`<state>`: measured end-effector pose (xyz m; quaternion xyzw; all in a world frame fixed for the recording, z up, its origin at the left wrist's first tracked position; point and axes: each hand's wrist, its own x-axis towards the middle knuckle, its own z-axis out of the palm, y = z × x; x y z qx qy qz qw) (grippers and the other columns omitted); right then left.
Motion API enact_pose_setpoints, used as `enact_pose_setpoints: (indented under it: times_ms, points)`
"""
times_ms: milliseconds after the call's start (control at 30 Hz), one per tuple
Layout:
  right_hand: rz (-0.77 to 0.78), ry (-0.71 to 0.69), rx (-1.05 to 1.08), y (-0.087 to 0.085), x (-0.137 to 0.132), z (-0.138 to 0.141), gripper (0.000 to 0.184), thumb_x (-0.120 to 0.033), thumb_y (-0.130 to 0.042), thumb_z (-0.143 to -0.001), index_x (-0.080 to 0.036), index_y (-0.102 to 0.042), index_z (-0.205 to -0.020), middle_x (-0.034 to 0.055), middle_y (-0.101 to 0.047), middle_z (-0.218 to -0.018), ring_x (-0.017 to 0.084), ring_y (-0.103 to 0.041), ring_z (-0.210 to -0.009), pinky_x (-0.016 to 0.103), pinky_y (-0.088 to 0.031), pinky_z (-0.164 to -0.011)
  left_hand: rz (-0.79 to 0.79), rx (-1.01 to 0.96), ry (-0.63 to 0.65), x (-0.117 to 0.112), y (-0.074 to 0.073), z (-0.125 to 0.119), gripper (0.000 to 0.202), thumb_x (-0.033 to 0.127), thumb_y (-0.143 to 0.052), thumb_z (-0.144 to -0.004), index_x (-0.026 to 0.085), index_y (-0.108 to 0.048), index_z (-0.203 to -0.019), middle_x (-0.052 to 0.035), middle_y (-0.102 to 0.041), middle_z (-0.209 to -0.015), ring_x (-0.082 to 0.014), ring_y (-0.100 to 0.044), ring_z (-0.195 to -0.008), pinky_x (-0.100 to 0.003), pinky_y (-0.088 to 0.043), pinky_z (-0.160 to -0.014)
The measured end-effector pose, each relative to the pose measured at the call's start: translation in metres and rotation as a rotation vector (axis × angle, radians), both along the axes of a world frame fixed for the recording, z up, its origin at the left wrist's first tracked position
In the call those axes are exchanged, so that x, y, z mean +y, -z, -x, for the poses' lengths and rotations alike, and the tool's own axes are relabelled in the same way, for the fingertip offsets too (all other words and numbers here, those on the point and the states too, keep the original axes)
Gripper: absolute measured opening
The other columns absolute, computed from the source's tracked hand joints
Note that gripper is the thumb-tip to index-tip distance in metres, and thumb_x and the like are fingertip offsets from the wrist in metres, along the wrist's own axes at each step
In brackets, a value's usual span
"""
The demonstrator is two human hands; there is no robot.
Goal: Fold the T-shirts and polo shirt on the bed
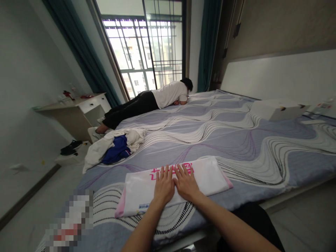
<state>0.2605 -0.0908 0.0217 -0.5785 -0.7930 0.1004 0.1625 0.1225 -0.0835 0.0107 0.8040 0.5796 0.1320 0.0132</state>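
A folded white cloth with pink print and pink edges (210, 175) lies on the bed (236, 140) near its front edge. My left hand (164, 185) rests flat on the middle of the cloth, fingers stretched out. My right hand (187, 182) lies flat right beside it, fingers spread and touching the pink print. Neither hand grips anything.
A pile of white and blue clothes (115, 147) sits at the bed's left edge. Another person (147, 101) lies face down across the far side. A white box (278, 109) stands at the right near the headboard. A white desk (76, 112) stands by the left wall.
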Motion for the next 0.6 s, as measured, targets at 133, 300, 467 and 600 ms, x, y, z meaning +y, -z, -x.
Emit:
enact_pose_setpoints:
  times_ms: [133,300,467,600]
  points:
    - [0.017,0.1,-0.039,0.011,0.014,-0.033,0.065,-0.052,-0.031,-0.1,-0.02,-0.031,-0.156,0.0119,-0.023,-0.163,0.033,-0.015,-0.151,0.062,0.0,-0.118,0.02,0.067,-0.117,0.008,-0.003,0.037,0.054,0.042,-0.031,-0.1,0.028,-0.04,-0.152,-0.0106,-0.033,-0.161,-0.0342,-0.027,-0.149,-0.06,-0.02,-0.118]
    - [0.032,0.291,-0.132,0.012,0.028,-0.095,0.069,-0.056,-0.03,-0.099,-0.017,-0.032,-0.156,0.0129,-0.025,-0.163,0.033,-0.016,-0.15,0.061,0.0,-0.118,0.078,0.126,-0.338,0.015,-0.009,0.104,0.058,0.049,-0.028,-0.099,0.027,-0.04,-0.151,-0.0129,-0.033,-0.161,-0.0372,-0.028,-0.148,-0.06,-0.021,-0.117]
    - [0.073,0.483,-0.183,0.021,0.027,-0.16,0.066,-0.054,-0.025,-0.1,-0.02,-0.029,-0.157,0.0102,-0.023,-0.164,0.032,-0.016,-0.15,0.064,-0.009,-0.116,0.11,0.11,-0.473,0.006,-0.006,0.167,0.061,0.05,-0.022,-0.099,0.027,-0.035,-0.154,-0.0119,-0.029,-0.163,-0.0358,-0.025,-0.149,-0.06,-0.023,-0.116]
    - [0.131,0.614,-0.149,0.014,0.023,-0.19,0.063,-0.048,-0.023,-0.1,-0.02,-0.033,-0.155,0.0106,-0.024,-0.164,0.034,-0.019,-0.149,0.067,-0.012,-0.114,0.125,0.105,-0.556,-0.008,-0.005,0.199,0.063,0.049,-0.017,-0.099,0.024,-0.031,-0.155,-0.0098,-0.026,-0.164,-0.0344,-0.023,-0.15,-0.061,-0.022,-0.116]
